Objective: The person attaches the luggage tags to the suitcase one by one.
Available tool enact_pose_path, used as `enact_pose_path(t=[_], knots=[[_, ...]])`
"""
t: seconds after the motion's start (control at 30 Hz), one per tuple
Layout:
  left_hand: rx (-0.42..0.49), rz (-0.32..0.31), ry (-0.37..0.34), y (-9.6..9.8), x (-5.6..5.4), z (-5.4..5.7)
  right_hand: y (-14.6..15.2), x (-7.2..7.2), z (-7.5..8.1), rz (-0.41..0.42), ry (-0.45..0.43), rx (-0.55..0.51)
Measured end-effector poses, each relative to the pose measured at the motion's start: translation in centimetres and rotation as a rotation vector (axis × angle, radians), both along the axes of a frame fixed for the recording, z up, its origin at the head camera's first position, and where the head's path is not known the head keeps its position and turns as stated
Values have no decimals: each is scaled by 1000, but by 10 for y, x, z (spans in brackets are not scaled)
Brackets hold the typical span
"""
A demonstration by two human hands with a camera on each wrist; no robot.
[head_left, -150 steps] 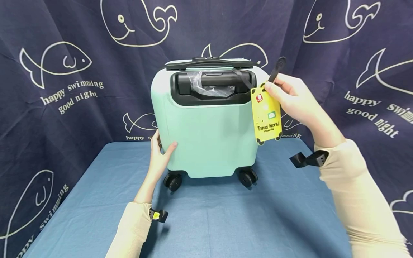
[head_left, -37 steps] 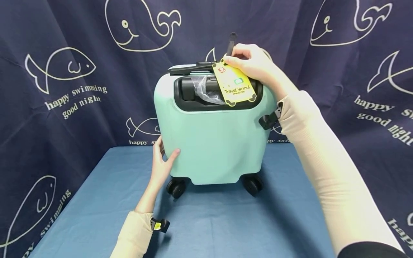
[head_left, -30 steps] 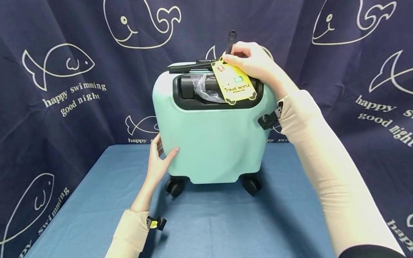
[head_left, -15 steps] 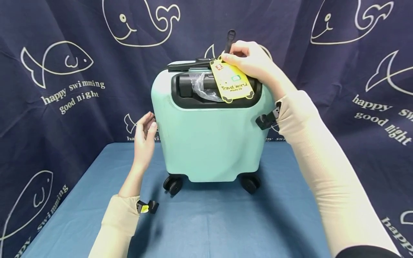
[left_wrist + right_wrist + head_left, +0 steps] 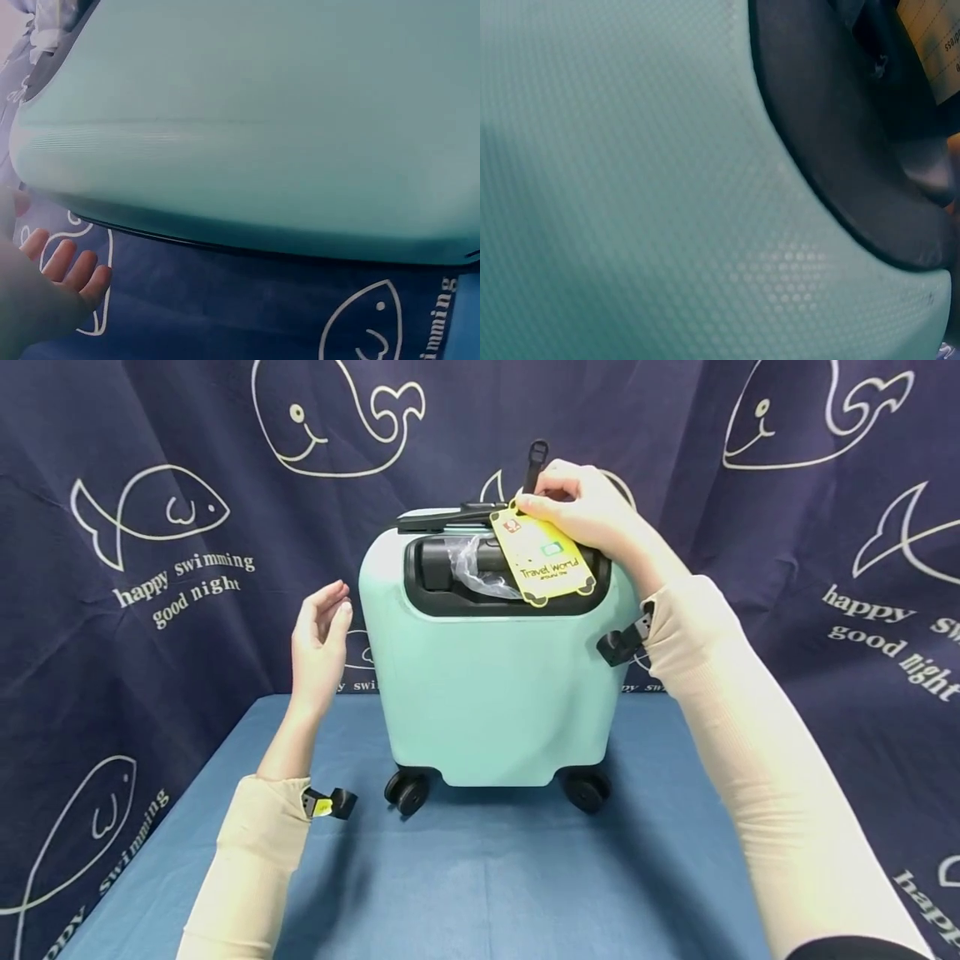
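A mint-green suitcase [image 5: 487, 693] stands upright on its black wheels. My right hand [image 5: 592, 510] pinches the black strap [image 5: 536, 464] of a yellow luggage tag [image 5: 543, 556] above the suitcase's top. The tag hangs over the recess holding the black pull handle [image 5: 438, 564], which is partly wrapped in clear plastic [image 5: 480, 572]. Off the suitcase's left side, my left hand [image 5: 318, 639] is raised with loosely bent fingers, touching nothing. In the left wrist view, those fingers [image 5: 82, 270] sit apart from the suitcase's side [image 5: 225, 172]. The right wrist view shows the tag's ruled back [image 5: 934, 45].
Under the suitcase lies a blue cloth-covered table [image 5: 480, 868]. A dark blue curtain [image 5: 465, 427] with white fish and whale drawings hangs behind and at both sides. The carry handle [image 5: 442, 518] crosses the suitcase's top.
My left hand has let go of the suitcase's lower left side and moved up and left. Earlier, my right hand brought the tag from the right side to above the handle recess.
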State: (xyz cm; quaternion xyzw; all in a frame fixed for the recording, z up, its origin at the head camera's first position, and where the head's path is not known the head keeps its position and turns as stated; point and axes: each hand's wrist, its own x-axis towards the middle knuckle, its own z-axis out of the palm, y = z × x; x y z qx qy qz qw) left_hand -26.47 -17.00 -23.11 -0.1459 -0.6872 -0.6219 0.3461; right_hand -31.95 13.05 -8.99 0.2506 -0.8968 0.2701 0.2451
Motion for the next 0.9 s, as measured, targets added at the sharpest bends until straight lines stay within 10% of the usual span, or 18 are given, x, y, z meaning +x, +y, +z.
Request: enact_pose_path(t=[0.3, 0.9], knots=[[-171, 97, 9, 11, 8, 43, 0, 1, 0, 0, -4, 5], [-379, 156, -9, 20, -38, 91, -1, 1, 0, 14, -27, -10]])
